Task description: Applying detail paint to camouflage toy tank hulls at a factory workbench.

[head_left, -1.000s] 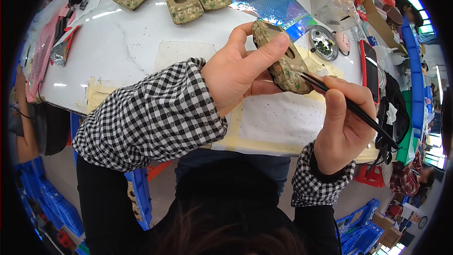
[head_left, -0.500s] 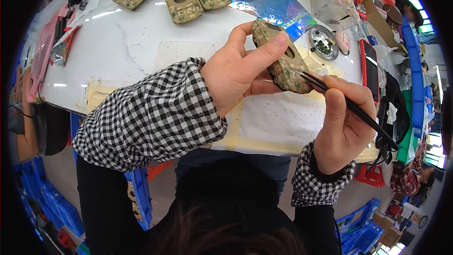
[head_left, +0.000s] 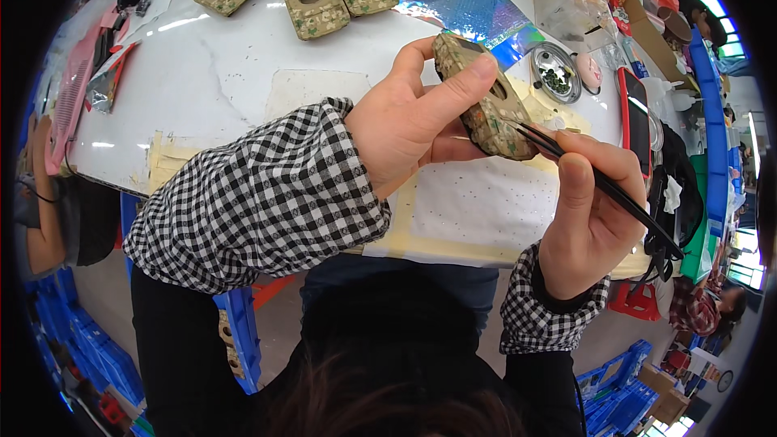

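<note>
My left hand [head_left: 421,109] grips a camouflage-patterned casing [head_left: 503,117] with a round hole in its face, thumb on top and fingers around its far edge and underside. The casing is tilted above the table. Black tweezers [head_left: 619,180] are pinched in my right hand [head_left: 595,198], and their tips meet the casing's near end. Whether anything tiny sits between the tips is too small to tell. Below lies a white sheet [head_left: 477,209] dotted with small dark specks. To the right of the casing stands a round clear dish [head_left: 555,73] with small dark green bits.
Several more camouflage casings [head_left: 314,2] lie at the far side of the white table [head_left: 218,73]. Shiny blue film [head_left: 457,4] and plastic bags [head_left: 571,0] are at the far right. A red-framed phone-like device [head_left: 635,117] lies right. Another person's arm [head_left: 47,194] shows at far left.
</note>
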Demonstrator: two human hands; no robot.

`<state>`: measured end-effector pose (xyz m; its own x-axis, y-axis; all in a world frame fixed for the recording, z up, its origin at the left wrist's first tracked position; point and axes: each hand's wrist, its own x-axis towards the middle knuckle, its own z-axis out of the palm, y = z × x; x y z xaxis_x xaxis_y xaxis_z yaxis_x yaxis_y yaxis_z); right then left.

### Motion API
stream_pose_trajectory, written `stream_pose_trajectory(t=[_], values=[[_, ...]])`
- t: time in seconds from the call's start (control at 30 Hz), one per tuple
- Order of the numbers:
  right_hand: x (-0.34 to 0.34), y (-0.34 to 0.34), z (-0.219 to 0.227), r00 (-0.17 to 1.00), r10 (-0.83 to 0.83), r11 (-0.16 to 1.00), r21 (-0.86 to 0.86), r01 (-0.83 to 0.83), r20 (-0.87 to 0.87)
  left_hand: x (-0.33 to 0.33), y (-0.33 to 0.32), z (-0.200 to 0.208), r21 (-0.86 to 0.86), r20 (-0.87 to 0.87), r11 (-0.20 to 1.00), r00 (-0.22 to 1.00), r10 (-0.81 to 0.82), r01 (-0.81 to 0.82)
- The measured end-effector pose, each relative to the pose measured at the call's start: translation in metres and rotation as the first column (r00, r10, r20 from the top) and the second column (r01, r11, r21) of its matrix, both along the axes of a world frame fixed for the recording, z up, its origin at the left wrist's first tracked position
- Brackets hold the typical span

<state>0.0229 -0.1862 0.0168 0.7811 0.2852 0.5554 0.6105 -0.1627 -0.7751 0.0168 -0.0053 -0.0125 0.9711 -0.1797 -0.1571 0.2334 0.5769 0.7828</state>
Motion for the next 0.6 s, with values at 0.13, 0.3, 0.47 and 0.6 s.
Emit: stream_pose_trajectory(t=[0.13,0.3,0.47,0.6], values=[[-0.0002,0.0004,0.0005,1.0,0.002,1.0,0.0,-0.002,-0.01,0.0,0.0004,0.0002,-0.002,-0.003,1.0,1.0,-0.001,0.001],[0.0005,-0.0005,-0.001,1.0,0.0,1.0,-0.005,0.0,0.011,0.0,0.0005,0.0009,-0.003,-0.006,1.0,1.0,-0.001,0.001],[-0.0006,0.0,-0.0012,1.0,0.005,0.993,0.114,-0.003,-0.018,0.0013,0.0004,-0.001,-0.036,0.007,0.999,1.0,-0.005,0.005],[-0.0041,-0.0084,0.0005,0.997,-0.078,0.975,0.211,0.07,0.028,0.0016,0.0006,-0.0007,-0.067,-0.003,0.998,1.0,-0.014,0.014]])
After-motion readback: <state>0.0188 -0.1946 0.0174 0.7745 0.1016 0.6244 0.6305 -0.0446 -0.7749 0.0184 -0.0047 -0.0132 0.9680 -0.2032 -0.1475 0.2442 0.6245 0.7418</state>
